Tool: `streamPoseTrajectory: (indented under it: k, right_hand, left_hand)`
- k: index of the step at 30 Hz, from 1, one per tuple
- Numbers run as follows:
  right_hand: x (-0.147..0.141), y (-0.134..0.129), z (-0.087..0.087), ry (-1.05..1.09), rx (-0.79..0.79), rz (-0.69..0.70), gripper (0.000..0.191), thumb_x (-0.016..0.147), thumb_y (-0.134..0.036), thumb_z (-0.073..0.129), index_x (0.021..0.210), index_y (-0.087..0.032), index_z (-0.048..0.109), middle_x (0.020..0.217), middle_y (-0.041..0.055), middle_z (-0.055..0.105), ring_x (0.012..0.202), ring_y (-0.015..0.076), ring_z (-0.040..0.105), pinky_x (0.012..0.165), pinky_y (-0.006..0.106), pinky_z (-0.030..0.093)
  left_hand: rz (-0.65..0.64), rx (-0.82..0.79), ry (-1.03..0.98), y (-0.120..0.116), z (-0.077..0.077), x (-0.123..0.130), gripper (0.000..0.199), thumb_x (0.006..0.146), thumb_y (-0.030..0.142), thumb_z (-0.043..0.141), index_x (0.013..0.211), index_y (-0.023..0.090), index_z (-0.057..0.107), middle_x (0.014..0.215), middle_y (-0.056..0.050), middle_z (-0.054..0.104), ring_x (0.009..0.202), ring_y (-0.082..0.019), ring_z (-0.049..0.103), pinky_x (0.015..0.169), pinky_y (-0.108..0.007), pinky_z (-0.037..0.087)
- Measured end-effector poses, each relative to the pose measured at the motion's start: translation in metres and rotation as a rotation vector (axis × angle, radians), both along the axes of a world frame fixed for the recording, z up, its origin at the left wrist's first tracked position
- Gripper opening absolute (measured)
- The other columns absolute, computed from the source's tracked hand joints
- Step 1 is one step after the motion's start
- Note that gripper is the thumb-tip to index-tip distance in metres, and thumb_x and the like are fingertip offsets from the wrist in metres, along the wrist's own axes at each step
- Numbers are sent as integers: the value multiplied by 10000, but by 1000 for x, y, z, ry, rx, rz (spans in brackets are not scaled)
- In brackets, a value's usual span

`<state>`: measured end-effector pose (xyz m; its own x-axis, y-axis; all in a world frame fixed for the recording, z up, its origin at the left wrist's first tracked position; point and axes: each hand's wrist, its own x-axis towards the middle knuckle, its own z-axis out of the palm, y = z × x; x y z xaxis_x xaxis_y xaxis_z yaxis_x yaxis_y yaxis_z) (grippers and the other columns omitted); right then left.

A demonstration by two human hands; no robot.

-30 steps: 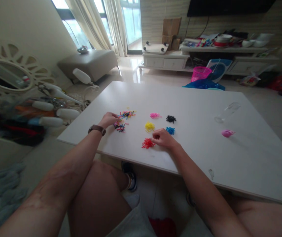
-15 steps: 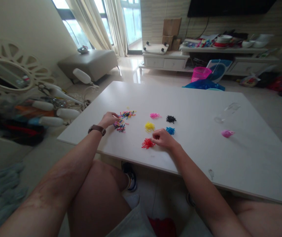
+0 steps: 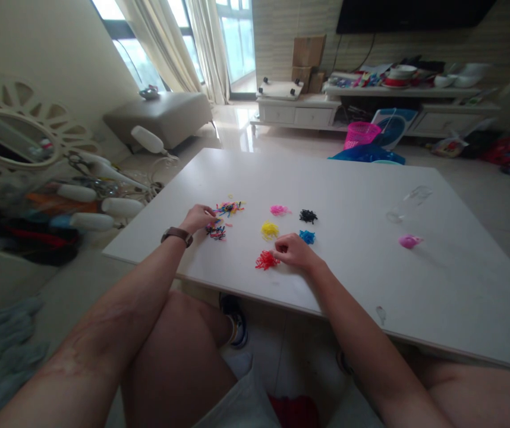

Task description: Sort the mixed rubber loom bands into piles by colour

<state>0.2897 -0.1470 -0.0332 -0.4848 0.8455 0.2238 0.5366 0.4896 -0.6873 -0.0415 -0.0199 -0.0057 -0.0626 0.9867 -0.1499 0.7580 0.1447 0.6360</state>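
My left hand (image 3: 198,219) has its fingers bent together at the mixed pile of small coloured rubber bands (image 3: 229,207). Its fingertips touch a second mixed clump (image 3: 216,232); what they pinch is too small to make out. Beside the red pile (image 3: 265,260) my right hand (image 3: 296,251) rests with curled, closed fingers, and anything within them is hidden. Single-colour piles lie just beyond it: yellow (image 3: 270,230), blue (image 3: 307,236), pink (image 3: 279,210) and black (image 3: 308,215).
On the right of the white table (image 3: 348,184) lie a pink bundle (image 3: 409,241) and a clear plastic container (image 3: 409,204). A small clear piece (image 3: 380,315) is near the front edge. White lamp shades (image 3: 123,207) stand close to the table's left side.
The view has shifted very slightly. Both hands stay at nearly the same spots, and the piles look unchanged.
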Motion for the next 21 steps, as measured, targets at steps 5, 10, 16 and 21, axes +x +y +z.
streamPoseTrajectory:
  k: [5, 10, 16, 21]
  right_hand:
    - [0, 0, 0, -6, -3, -8, 348, 806, -305, 576, 543, -209, 369, 536, -45, 384, 567, 103, 346, 594, 284, 245]
    - [1, 1, -1, -3, -1, 5, 355, 814, -313, 583, 549, -208, 371, 537, -49, 374, 564, 101, 344, 597, 288, 245]
    - [1, 1, -3, 1, 5, 2, 349, 806, -310, 581, 545, -208, 374, 533, -47, 379, 554, 100, 351, 588, 284, 239]
    - [1, 1, 0, -4, 9, 1, 354, 806, -310, 576, 541, -209, 363, 528, -47, 372, 554, 102, 351, 589, 283, 242]
  left_hand:
    - [20, -6, 23, 0, 2, 1, 157, 561, 251, 812, 676, 168, 742, 653, -48, 706, 655, -184, 625, 579, -261, 430]
    - [18, 10, 31, 3, -1, -1, 104, 576, 234, 776, 639, 167, 726, 608, -39, 669, 651, -181, 599, 588, -265, 421]
    - [28, -3, 30, 3, -1, 0, 116, 556, 212, 767, 651, 166, 719, 626, -39, 681, 658, -181, 608, 571, -259, 418]
    - [24, -13, 12, 1, -1, 0, 182, 539, 254, 800, 685, 168, 734, 665, -52, 709, 664, -185, 626, 573, -259, 428]
